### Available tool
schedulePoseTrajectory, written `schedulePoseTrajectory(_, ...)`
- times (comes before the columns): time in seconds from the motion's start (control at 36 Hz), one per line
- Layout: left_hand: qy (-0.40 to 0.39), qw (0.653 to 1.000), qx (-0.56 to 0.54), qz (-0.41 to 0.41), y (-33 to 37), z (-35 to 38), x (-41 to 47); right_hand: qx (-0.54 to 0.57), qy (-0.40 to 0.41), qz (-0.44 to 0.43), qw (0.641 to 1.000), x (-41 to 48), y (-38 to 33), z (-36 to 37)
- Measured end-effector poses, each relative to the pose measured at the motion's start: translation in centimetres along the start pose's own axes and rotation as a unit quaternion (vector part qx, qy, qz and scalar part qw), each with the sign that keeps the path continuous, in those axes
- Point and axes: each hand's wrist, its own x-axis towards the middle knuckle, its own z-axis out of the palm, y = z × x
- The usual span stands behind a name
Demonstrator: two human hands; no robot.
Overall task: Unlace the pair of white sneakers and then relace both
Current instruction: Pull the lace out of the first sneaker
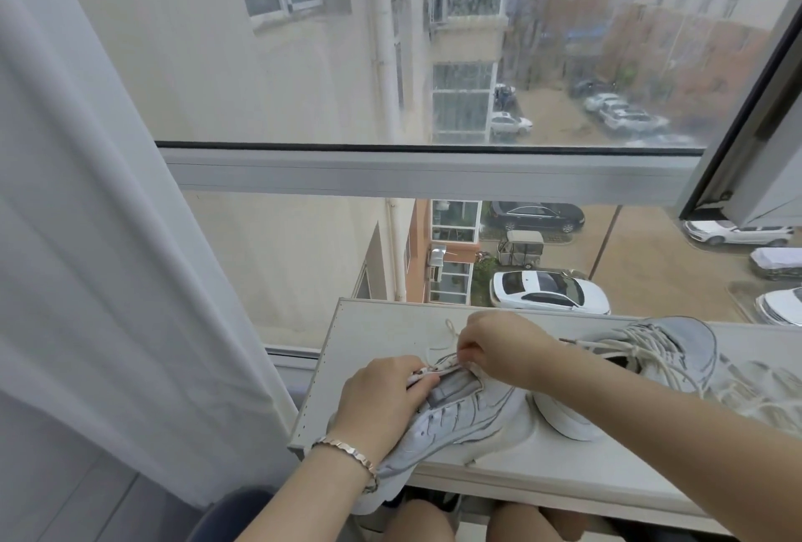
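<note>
We count two white sneakers on the bench (382, 324). The near sneaker (460, 420) overhangs its front edge; our left hand (382, 394) grips it and our right hand (503, 346) pinches its lace (451, 335). The second sneaker (651, 359) lies at the bench's right. One curtain (108, 237) hangs left of the bench, with a window (434, 176) behind.

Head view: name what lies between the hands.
Tongue of the near sneaker and white lace, seen in the head view, between left hand and right hand.
</note>
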Motion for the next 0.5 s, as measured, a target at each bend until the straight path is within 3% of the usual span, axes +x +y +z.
schedulePoseTrajectory(0.08, 0.0, 1.0, 0.027, 0.004, 0.1, 0.0, -0.1, 0.067, 0.09, 0.065, 0.992, 0.0, 1.2, 1.3)
schedulePoseTrajectory(0.14, -0.005, 0.999, 0.043, 0.008, 0.1, -0.1, -0.1, 0.194, 0.157, 0.189, 0.95, 0.0, 2.9, 0.9)
schedulePoseTrajectory(0.19, -0.009, 0.998, 0.055, 0.012, 0.0, -0.1, -0.1, 0.311, 0.21, 0.28, 0.883, -0.4, 4.3, -0.2)
schedulePoseTrajectory(0.22, -0.009, 0.998, 0.058, 0.013, 0.0, -0.1, -0.1, 0.329, 0.216, 0.301, 0.869, -0.6, 4.7, -0.6)
schedulePoseTrajectory(0.25, -0.007, 0.998, 0.059, 0.013, 0.0, -0.1, -0.1, 0.313, 0.207, 0.301, 0.877, -0.6, 4.9, -0.8)
schedulePoseTrajectory(0.39, 0.004, 0.999, 0.051, 0.018, 0.0, 0.0, -0.1, 0.126, 0.146, 0.147, 0.97, -0.3, 1.8, -1.1)
schedulePoseTrajectory(0.5, 0.004, 0.999, 0.048, 0.016, 0.1, 0.1, -0.1, -0.053, 0.038, -0.027, 0.998, -0.1, -0.7, -1.0)
